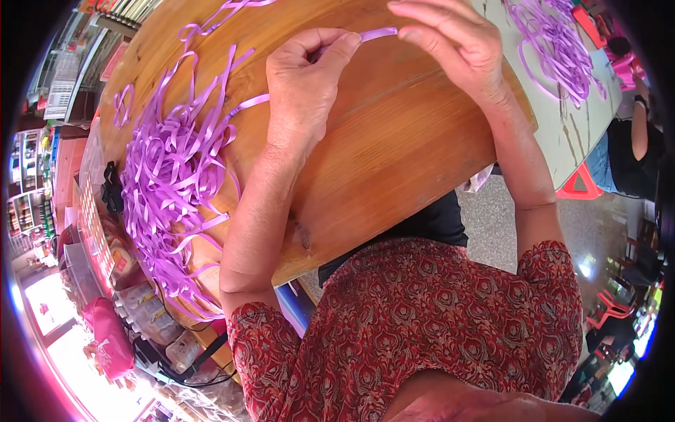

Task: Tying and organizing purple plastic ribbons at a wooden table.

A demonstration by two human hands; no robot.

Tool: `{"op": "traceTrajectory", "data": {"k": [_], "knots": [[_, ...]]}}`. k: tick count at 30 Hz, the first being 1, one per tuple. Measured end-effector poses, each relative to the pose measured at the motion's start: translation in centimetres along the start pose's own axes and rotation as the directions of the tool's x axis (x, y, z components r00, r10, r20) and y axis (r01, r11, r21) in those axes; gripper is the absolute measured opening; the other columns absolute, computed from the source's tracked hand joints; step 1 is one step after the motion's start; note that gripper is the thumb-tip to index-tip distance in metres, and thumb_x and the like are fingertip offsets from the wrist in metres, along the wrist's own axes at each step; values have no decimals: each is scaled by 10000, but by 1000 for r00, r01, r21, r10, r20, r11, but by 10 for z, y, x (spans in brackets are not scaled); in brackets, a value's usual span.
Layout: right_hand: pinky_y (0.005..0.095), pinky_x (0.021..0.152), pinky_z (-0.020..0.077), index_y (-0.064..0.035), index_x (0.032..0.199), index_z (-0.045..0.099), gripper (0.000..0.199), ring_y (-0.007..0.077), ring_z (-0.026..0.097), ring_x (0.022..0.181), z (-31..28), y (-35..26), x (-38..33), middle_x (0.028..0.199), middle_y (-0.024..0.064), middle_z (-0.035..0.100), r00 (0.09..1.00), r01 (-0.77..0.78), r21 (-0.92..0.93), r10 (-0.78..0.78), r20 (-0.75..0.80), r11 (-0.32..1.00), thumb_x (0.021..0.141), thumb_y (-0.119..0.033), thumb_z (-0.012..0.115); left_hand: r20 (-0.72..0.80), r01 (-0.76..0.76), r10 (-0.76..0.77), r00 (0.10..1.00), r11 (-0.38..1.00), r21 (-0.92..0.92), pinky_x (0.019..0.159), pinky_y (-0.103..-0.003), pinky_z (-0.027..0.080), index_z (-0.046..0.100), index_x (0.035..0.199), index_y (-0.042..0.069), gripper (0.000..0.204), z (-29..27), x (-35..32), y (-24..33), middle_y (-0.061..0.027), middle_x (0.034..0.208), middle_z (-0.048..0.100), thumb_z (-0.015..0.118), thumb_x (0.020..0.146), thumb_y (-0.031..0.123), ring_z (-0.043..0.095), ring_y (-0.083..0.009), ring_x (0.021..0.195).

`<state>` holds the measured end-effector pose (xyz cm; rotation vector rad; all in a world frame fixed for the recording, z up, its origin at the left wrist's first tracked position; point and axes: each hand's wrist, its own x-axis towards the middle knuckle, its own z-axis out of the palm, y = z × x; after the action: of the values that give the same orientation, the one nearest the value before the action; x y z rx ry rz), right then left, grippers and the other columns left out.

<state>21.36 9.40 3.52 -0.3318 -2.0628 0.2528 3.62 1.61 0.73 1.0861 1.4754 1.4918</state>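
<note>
My left hand (304,88) is closed in a pinch on a narrow purple satin ribbon (380,33). A short end of it sticks out to the right from between thumb and forefinger; the part inside the hand is hidden. Just past that end hovers my right hand (460,53), its fingers stretched out and apart, holding nothing. Left of my left forearm lies a large tangled heap of purple ribbons (165,183) on the wooden table. One loose ribbon piece (252,103) runs up to my left wrist, and whether it joins the held ribbon cannot be seen.
The brown wooden table (394,148) has a rounded edge facing me. Beyond its right side, another purple ribbon bundle (559,53) lies on a pale table (590,126). A red stool (580,184) and a person in dark clothing (636,155) are farther right. Shelves and bags crowd the left.
</note>
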Motion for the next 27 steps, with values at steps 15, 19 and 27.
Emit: {"op": "traceTrajectory", "data": {"k": [15, 19, 27], "knots": [[316, 684, 454, -55, 886, 675, 138, 216, 593, 780, 9, 13, -11, 816, 78, 617, 985, 0, -103, 18, 172, 995, 750, -60, 701, 87, 8, -8, 996, 1000, -7, 585, -169, 390, 671, 922, 10, 128, -4, 2, 5, 33, 752, 593, 675, 828, 96, 478, -24, 664], [278, 769, 462, -9, 982, 651, 151, 149, 592, 860, 8, 24, -17, 908, 65, 636, 824, -484, 318, 302, 480, 815, 852, -75, 613, 111, -64, 66, 992, 998, -18, 624, -183, 402, 678, 940, 22, 125, -4, 6, 2, 27, 775, 607, 667, 830, 80, 495, -32, 712], [299, 767, 466, -14, 1024, 654, 170, 166, 600, 883, 22, 20, -21, 939, 75, 648, 543, -783, 620, 528, 653, 39, 872, -66, 598, 99, 11, 25, 995, 940, -342, 598, -179, 400, 635, 926, 45, 91, 6, 3, -15, 34, 775, 579, 654, 840, 69, 469, -27, 668]]}}
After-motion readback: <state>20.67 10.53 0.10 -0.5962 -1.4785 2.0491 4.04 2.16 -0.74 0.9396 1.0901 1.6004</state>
